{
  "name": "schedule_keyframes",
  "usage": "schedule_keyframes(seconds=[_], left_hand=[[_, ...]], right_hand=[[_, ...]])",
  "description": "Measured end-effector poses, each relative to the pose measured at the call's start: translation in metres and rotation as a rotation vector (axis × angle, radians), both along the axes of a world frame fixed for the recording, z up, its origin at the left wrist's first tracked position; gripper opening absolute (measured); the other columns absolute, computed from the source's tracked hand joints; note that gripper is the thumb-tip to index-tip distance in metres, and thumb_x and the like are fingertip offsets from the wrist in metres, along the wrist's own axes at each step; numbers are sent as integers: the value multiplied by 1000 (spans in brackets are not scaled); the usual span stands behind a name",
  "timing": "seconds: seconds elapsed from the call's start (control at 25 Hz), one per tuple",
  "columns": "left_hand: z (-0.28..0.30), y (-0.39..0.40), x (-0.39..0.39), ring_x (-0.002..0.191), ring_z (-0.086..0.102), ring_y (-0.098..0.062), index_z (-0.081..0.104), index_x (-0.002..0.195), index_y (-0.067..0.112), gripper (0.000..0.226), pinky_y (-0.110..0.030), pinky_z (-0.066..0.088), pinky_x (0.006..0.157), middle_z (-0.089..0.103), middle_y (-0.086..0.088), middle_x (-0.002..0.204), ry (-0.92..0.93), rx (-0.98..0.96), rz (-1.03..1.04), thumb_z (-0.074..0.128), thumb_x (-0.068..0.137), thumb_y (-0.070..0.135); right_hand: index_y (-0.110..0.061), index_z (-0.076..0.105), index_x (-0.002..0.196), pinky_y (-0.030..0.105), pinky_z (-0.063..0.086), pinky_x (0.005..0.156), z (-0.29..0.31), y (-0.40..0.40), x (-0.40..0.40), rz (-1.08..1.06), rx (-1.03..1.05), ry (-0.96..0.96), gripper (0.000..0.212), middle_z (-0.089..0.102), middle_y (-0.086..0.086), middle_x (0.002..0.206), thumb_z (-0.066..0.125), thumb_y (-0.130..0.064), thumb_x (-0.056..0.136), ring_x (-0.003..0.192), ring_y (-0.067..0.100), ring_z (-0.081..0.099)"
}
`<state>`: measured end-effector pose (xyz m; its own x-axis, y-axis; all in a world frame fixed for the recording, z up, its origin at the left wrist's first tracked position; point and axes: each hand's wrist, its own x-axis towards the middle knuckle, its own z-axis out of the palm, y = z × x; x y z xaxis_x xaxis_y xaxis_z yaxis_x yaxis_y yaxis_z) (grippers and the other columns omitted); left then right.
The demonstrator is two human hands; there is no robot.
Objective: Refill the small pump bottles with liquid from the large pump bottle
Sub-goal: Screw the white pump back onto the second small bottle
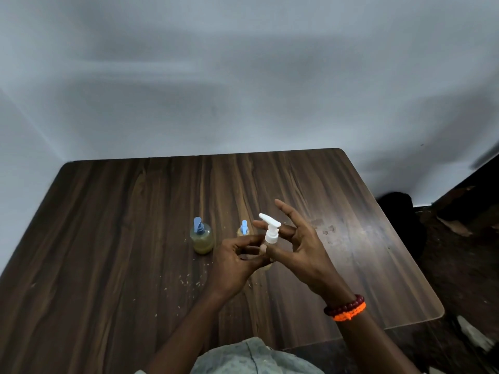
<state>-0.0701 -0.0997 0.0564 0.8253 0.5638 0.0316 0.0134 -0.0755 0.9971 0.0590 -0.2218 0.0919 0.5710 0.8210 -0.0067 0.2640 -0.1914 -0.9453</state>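
Observation:
Two small pump bottles with blue pump heads stand on the dark wooden table (108, 238): one (202, 236) left of my hands, holding yellowish liquid, the other (243, 229) just behind my left hand, mostly hidden. The large bottle's white pump head (270, 230) rises between my hands; the bottle body is hidden behind them. My left hand (235, 263) wraps around the bottle below the pump collar. My right hand (299, 247) has thumb and a finger at the white collar, the other fingers spread upward.
Small light crumbs lie scattered on the table near my left wrist. The table's right edge is close to my right forearm, with a dark cluttered floor beyond. A pale wall stands behind the table.

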Motion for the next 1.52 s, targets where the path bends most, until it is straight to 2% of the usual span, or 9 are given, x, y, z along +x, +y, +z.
schedule_keyframes(seconds=[0.12,0.28,0.44,0.6,0.8,0.96,1.12,1.32,1.52], left_hand=[[3,0,0,106,74,0,75,103,59,34,-19,62,75,79,27,110,-2,4,4,84,81,33],[1,-2,2,104,73,0,74,107,59,38,-17,61,77,79,25,110,-13,32,-15,84,81,34],[-7,1,2,104,76,-6,79,109,45,31,-31,66,81,81,18,110,8,28,16,85,83,29],[-2,3,2,103,73,6,74,103,61,42,-13,59,73,78,30,105,2,62,42,89,78,31],[-7,4,3,99,78,-8,76,112,52,43,-29,65,82,83,15,104,-15,22,49,90,78,30],[-3,2,3,104,76,-4,74,109,58,38,-22,64,77,81,21,107,-5,31,49,84,84,32],[-3,4,4,107,72,4,74,107,59,35,-20,63,79,77,31,110,18,89,47,84,81,39],[-9,4,5,104,78,-14,78,121,34,42,-44,66,88,83,10,108,11,22,38,88,80,28],[-5,3,5,106,74,-3,76,110,51,36,-37,66,87,78,24,114,49,77,42,85,83,27]], right_hand=[[-33,23,161,57,34,123,-4,5,-4,-37,-21,-32,93,74,-19,125,80,-35,87,131,5,62],[-34,19,161,16,50,103,-10,4,-3,31,-9,66,79,64,-23,140,62,-12,99,134,-7,55],[-45,23,157,30,48,107,-7,4,-8,-110,59,-77,95,59,-24,133,83,-45,83,128,-1,57],[-35,41,148,36,54,97,-9,2,-8,-265,156,-181,82,69,-10,96,87,-35,80,101,9,69],[-34,40,152,20,52,95,-9,2,-3,-195,77,-180,76,71,-31,107,80,-28,87,111,-9,65],[-30,39,154,22,50,106,-10,2,-6,-161,89,-171,85,70,-19,123,85,-33,83,119,-3,64],[-30,48,146,30,55,98,-9,4,-12,-287,132,-176,80,71,-16,103,85,-44,76,106,4,68],[-28,44,151,23,44,100,-11,1,-6,-215,97,-141,74,73,-35,107,82,-22,87,113,-10,65],[-34,48,146,24,52,95,-9,4,-12,-243,112,-184,79,64,-33,111,84,-48,77,112,-2,64]])
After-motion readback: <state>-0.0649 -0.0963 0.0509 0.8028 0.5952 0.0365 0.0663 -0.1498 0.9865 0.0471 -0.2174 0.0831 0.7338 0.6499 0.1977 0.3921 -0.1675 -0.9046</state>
